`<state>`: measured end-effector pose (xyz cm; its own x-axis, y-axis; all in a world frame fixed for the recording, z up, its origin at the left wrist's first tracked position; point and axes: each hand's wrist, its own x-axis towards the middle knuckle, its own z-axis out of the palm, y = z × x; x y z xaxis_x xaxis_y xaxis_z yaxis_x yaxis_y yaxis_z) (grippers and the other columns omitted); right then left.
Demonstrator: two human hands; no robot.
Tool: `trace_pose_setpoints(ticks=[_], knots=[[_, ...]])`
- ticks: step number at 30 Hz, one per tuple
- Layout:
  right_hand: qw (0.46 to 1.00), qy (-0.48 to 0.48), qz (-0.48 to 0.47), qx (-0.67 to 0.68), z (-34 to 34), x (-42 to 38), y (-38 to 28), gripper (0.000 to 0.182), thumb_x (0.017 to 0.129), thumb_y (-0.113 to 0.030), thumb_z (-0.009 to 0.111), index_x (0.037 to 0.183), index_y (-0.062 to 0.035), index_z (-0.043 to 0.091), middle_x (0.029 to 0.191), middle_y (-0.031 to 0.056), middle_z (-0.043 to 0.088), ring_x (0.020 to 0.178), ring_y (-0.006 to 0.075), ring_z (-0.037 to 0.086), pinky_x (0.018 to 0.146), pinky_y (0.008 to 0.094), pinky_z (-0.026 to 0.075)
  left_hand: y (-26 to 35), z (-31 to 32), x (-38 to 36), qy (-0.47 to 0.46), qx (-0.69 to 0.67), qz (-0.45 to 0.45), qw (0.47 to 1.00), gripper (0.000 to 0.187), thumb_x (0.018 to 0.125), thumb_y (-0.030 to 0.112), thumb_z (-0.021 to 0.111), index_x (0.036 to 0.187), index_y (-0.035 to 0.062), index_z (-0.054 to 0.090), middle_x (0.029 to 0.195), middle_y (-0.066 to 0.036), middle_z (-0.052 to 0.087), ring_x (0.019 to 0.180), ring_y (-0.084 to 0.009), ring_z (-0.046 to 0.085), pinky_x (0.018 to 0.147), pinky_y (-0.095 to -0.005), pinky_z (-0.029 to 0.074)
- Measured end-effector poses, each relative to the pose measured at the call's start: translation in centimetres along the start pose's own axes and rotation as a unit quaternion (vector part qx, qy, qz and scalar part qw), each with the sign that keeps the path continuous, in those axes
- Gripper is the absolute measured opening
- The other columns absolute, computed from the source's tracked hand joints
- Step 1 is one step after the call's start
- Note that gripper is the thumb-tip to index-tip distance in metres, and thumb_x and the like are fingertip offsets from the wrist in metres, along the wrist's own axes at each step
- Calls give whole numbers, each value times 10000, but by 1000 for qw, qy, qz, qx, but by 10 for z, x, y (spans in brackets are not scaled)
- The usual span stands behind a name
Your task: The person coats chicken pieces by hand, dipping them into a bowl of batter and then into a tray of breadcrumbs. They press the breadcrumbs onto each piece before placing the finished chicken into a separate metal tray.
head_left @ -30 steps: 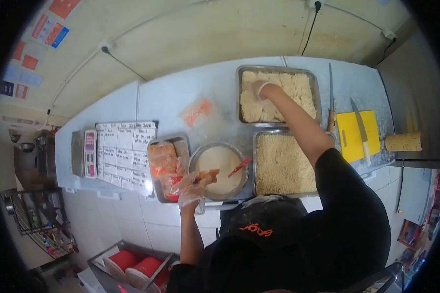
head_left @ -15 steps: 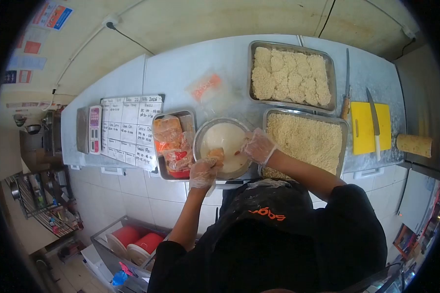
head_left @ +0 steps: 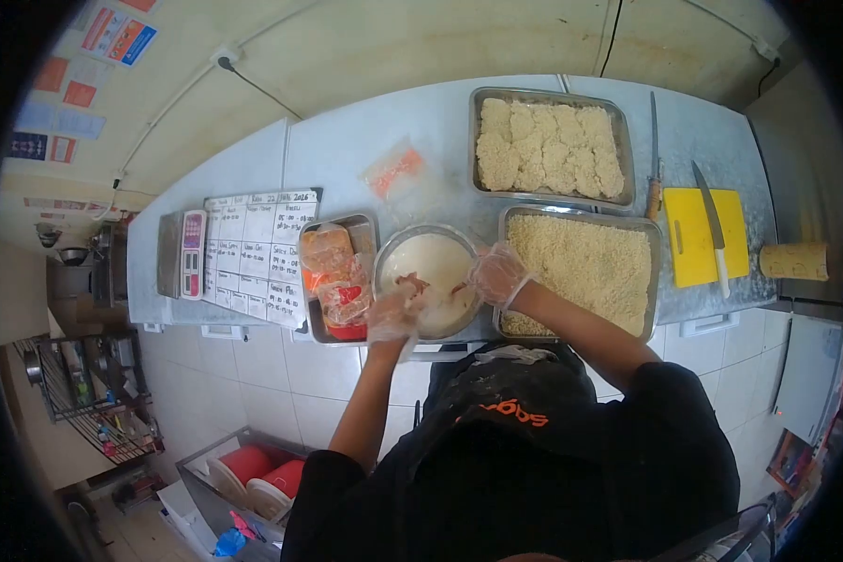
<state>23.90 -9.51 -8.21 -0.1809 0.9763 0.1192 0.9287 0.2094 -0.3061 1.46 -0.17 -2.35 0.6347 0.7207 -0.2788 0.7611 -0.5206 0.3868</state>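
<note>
A round metal bowl [head_left: 382,260] holds white batter [head_left: 431,258] in front of me. My left hand [head_left: 395,317], in a clear plastic glove, reaches over its near-left rim with fingers stretched out over the batter. My gloved right hand [head_left: 498,275] is at the right rim, fingers bent together toward the batter. A small reddish bit [head_left: 459,288] shows by its fingertips; I cannot tell what it is. Left of the bowl, a metal tray [head_left: 373,234] carries plastic-wrapped orange and red packets [head_left: 328,248]. Right of it, another tray [head_left: 658,272] is filled with pale crumbs [head_left: 581,267].
Behind the crumbs, a tray [head_left: 630,140] holds crumb-coated pieces [head_left: 548,145]. A knife [head_left: 710,220] lies on a yellow cutting board [head_left: 688,253], beside a long thin blade [head_left: 655,140]. A plastic bag [head_left: 398,170], a written whiteboard [head_left: 262,244] and a scale [head_left: 192,253] share the counter.
The orange piece that was in my left hand no longer shows there, and that hand's fingers have stretched out over the batter. My right hand stays at the bowl's right rim.
</note>
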Motion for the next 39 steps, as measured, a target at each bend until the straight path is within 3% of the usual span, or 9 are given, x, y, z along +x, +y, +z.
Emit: trace_pose_setpoints(ticks=[5,11,20,23,28,32,35,37,39], knots=[[992,95,6,78,6,-14,-13,128,802,-257,606,743,-156,657,754,13,628,845,209,575,689,395,436,-8,36,-18,18,-68,-14,997,361,808,325,686,1036,47,651,908,-207,665,871,-386,637,763,-470,478],[996,87,-11,-31,3,-16,-29,96,784,-211,568,753,-157,641,745,30,615,860,211,564,692,373,418,-25,34,-6,33,-22,7,999,396,839,360,635,1092,56,612,917,-224,651,870,-394,629,750,-493,476],[990,137,-5,26,-6,-36,-32,122,790,-205,568,792,-102,634,776,66,615,877,251,605,782,424,461,15,-20,-8,41,63,-17,997,333,829,360,612,836,39,702,816,-220,660,796,-385,644,721,-465,501],[990,-87,101,47,-44,-31,-34,197,819,-237,567,885,-65,634,857,108,632,898,288,620,835,435,471,10,-43,0,1,39,-23,999,344,830,379,604,854,51,704,856,-204,671,833,-369,649,751,-446,508],[974,156,159,47,-67,-67,-2,422,855,-310,565,1158,-16,562,1025,174,640,935,327,617,857,431,474,-80,16,51,2,181,39,983,360,798,408,637,892,70,719,948,-197,676,930,-349,638,828,-439,491],[910,229,335,-79,-79,-167,49,489,887,-352,549,1205,19,550,1011,186,645,948,366,608,854,428,477,-51,-8,44,-74,204,12,976,394,801,412,648,995,73,701,1023,-187,665,1012,-350,605,885,-427,467],[817,119,552,-115,-81,-258,79,440,883,-337,561,1142,17,589,957,195,654,932,364,621,834,454,481,-30,-39,25,-78,134,-93,984,415,821,370,639,1112,74,654,1031,-171,665,1013,-342,605,891,-425,465],[741,132,653,-85,-54,-305,95,360,874,-310,572,1064,-8,627,930,200,656,910,364,629,808,474,484,-61,-33,15,0,44,-25,999,402,823,330,651,1125,66,636,1013,-160,667,967,-324,619,854,-417,478],[759,124,634,-76,2,-328,104,269,873,-269,565,984,-34,636,930,202,653,890,371,631,786,484,484,-50,-45,5,30,-67,-6,997,376,822,287,662,1117,56,630,967,-141,674,890,-284,639,799,-388,499]])
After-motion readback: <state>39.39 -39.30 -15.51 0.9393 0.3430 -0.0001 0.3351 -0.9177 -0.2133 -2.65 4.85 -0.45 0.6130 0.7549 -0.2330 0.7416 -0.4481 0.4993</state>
